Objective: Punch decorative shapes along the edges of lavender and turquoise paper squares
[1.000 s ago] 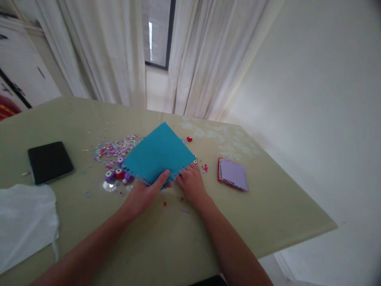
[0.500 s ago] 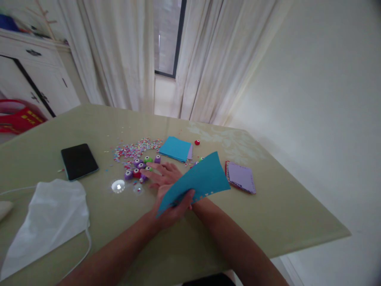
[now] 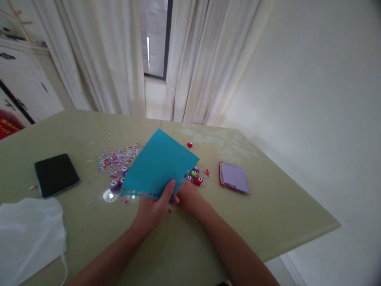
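My left hand (image 3: 154, 208) grips a sheet of blue paper (image 3: 160, 165) by its lower edge, thumb on the front. Small punched holes run along the sheet's lower left and lower right edges. Behind the sheet is my right hand (image 3: 188, 194); its fingers are hidden, so what they hold cannot be seen. Small craft punches in purple, green and red lie around it: a red punch (image 3: 198, 181) and a green punch (image 3: 193, 174) to the right of the paper, a purple punch (image 3: 114, 185) to its left. A single red punch (image 3: 189, 144) sits farther back.
Punched paper confetti (image 3: 119, 157) is heaped beyond the sheet to the left. A stack of lilac paper (image 3: 235, 177) with red edges lies to the right. At left are a black tablet (image 3: 56, 174) and a white face mask (image 3: 32, 234). A wall borders the table's right side.
The blue sheet has turned flatter toward me and shifted left, covering the blue stack. My right hand has drawn back from the punches to behind the sheet. The view has swung right.
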The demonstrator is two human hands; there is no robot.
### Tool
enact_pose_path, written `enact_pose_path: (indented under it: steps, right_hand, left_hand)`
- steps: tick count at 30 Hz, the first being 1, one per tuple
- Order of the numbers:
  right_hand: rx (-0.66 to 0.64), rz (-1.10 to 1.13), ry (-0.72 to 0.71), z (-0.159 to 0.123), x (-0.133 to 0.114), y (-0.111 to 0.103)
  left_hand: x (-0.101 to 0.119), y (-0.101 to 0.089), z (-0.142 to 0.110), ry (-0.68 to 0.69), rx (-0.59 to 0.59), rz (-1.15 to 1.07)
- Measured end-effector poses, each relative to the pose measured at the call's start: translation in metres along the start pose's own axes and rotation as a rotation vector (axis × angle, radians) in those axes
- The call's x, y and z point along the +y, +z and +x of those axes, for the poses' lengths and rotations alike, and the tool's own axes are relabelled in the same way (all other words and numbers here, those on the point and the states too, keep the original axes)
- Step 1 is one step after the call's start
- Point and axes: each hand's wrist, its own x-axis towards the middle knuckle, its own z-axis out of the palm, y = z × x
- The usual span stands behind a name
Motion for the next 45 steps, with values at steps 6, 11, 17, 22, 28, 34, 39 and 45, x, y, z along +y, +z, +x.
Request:
enact_pose_path:
  steps: [6,11,17,22,28,34,39,45]
  right_hand:
    - [0.152,0.490,0.173,-0.001,0.005,-0.017]
    - [0.243,0.872,0.313,0.004,0.001,-0.030]
    - [0.327,0.950,0.345,0.003,-0.002,-0.035]
    - [0.354,0.983,0.339,0.004,0.001,-0.034]
    - [0.300,0.969,0.295,0.005,0.005,-0.029]
    - [0.259,0.968,0.308,0.004,0.004,-0.029]
    - [0.287,0.967,0.330,0.004,0.006,-0.033]
    - [0.246,0.906,0.303,0.005,0.015,-0.030]
  left_hand:
    - [0.001,-0.009,0.020,0.007,0.106,0.011]
    - [0.000,-0.013,0.027,-0.005,0.075,0.086]
    - [-0.007,-0.012,0.026,-0.023,0.020,0.128]
    - [-0.014,-0.015,0.025,-0.044,0.028,0.137]
    - [-0.013,-0.015,0.026,-0.052,0.058,0.196]
    - [-0.011,-0.010,0.026,-0.076,0.019,0.171]
    - [-0.013,-0.011,0.026,-0.079,0.075,0.171]
    - [-0.014,-0.013,0.027,-0.120,0.092,0.219]
